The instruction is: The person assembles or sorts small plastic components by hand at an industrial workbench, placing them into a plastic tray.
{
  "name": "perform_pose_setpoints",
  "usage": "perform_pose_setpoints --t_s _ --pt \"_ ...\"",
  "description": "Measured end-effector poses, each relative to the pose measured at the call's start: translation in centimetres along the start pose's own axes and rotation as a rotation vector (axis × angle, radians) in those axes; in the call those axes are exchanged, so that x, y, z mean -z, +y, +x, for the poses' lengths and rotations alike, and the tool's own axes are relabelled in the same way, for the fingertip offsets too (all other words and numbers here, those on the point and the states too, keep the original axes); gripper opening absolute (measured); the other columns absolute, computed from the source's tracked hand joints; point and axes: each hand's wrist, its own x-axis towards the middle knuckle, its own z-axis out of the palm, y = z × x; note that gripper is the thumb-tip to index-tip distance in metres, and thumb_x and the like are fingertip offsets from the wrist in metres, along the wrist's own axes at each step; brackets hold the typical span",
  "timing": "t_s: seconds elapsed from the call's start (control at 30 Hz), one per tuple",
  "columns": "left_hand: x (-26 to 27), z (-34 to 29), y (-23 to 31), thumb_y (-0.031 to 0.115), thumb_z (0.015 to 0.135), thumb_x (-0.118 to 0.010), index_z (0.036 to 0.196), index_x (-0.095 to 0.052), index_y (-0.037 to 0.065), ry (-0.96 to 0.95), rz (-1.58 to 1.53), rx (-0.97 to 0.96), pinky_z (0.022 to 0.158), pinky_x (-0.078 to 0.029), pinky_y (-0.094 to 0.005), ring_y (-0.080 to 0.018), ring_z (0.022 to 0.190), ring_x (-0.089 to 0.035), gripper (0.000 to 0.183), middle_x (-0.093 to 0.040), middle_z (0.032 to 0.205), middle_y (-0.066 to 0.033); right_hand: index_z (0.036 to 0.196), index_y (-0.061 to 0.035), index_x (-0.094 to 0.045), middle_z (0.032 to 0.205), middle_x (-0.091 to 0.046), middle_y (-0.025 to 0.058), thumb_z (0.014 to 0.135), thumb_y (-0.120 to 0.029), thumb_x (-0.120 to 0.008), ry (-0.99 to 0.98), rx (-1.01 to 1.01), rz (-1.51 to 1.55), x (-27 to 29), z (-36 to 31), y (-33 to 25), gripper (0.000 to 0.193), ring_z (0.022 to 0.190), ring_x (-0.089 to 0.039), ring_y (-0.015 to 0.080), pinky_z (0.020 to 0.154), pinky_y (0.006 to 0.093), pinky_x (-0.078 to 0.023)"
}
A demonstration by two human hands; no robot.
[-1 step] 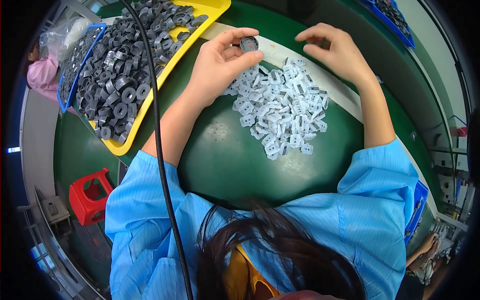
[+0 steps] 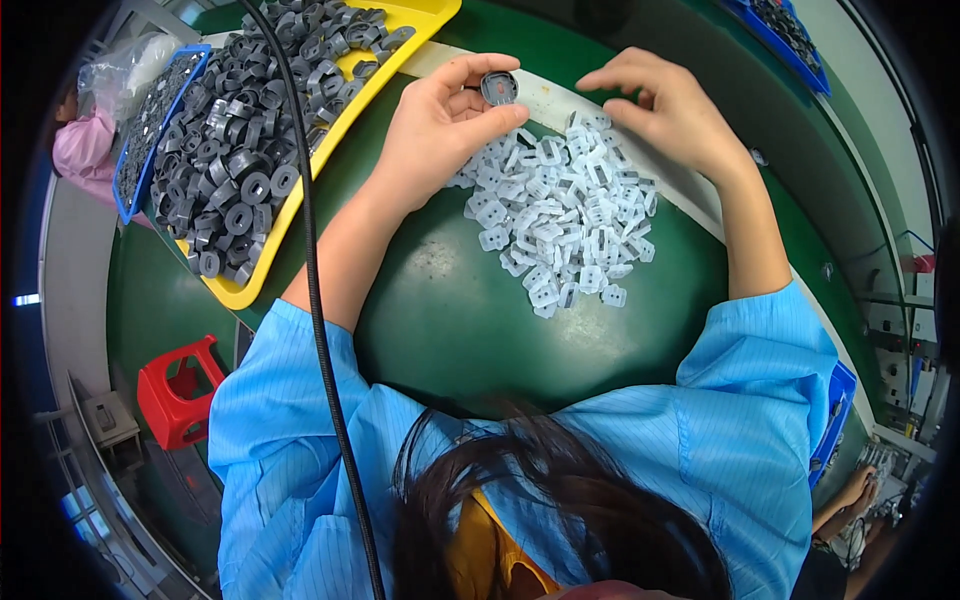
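Note:
My left hand (image 2: 432, 132) pinches a dark grey round plastic housing (image 2: 499, 89) between thumb and fingers, its hollow side with a small reddish spot facing up. Below that hand, a heap of translucent white plastic pieces (image 2: 560, 215) with slots and holes spreads over the green table (image 2: 430, 275). My right hand (image 2: 680, 115) hovers past the upper right of the heap, apart from the housing. Its index finger and thumb stand apart and nothing shows between them; the other fingers curl partly out of sight.
At the left, a yellow tray (image 2: 243, 293) holds many grey rings, with a blue tray (image 2: 128, 205) of small dark parts beside it. A black cable (image 2: 312, 240) hangs across the view. A red stool (image 2: 180, 400) stands lower left. Another person's pink sleeve (image 2: 85, 150) shows far left.
My right hand has shifted slightly left and down, and its thumb and index finger have drawn a little closer together. My left hand keeps the grey housing in nearly the same place.

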Motion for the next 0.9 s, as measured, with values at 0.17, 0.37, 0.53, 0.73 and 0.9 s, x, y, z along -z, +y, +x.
perform_pose_setpoints --t_s 0.17,0.37,0.53,0.73,0.9 --pt "-0.3 0.2 0.0 0.002 0.079 -0.07 0.117 -0.057 0.001 -0.004 0.039 -0.061 0.066 -0.048 -0.0198 -0.006 0.075 -0.061 0.04 -0.062 0.088 -0.0024 0.101 -0.0012 -0.066 0.095 -0.064 0.0151 0.079 -0.018 -0.068 0.06 -0.13 -0.131 -0.4 -1.0 -0.4 0.028 0.085 -0.063 0.0276 0.078 0.0361 -0.05" --pt "-0.5 0.2 0.1 -0.001 0.079 -0.068 0.118 -0.052 -0.001 0.07 0.154 -0.14 0.071 -0.05 -0.0211 -0.0083 0.081 -0.061 0.042 -0.06 0.095 -0.0056 0.081 0.0004 -0.071 0.073 -0.067 0.0165 0.078 -0.022 -0.069 0.203 -0.33 -0.36 -2.4 -1.8 -2.7 0.023 0.068 -0.065 0.0326 0.067 0.0393 -0.052" --pt "-0.2 0.2 0.1 -0.004 0.08 -0.067 0.118 -0.05 -0.003 0.041 0.21 -0.107 0.076 -0.051 -0.0208 -0.0079 0.085 -0.06 0.041 -0.061 0.098 -0.0056 0.081 0.0007 -0.07 0.073 -0.067 0.0152 0.079 -0.019 -0.068 0.191 -0.281 -0.307 -2.9 -0.4 -3.4 0.02 0.067 -0.066 0.0279 0.066 0.0361 -0.053" --pt "-0.1 0.4 -0.3 0.0 0.076 -0.07 0.112 -0.055 -0.003 0.101 0.221 -0.169 0.066 -0.051 -0.0207 -0.0067 0.074 -0.06 0.039 -0.064 0.091 -0.0056 0.083 0.0011 -0.069 0.068 -0.065 0.0041 0.074 -0.014 -0.073 0.193 -0.315 0.701 -2.5 1.8 -5.7 0.018 0.066 -0.058 0.0073 0.062 0.0232 -0.047" --pt "-0.8 -0.2 0.7 -0.001 0.077 -0.071 0.11 -0.055 -0.004 0.141 0.447 -0.238 0.066 -0.051 -0.0204 -0.0071 0.077 -0.06 0.037 -0.063 0.094 -0.0069 0.082 -0.0007 -0.069 0.069 -0.064 0.0047 0.077 -0.017 -0.072 0.291 -0.137 0.241 -4.1 2.2 -6.1 0.018 0.065 -0.057 0.01 0.064 0.0254 -0.046"
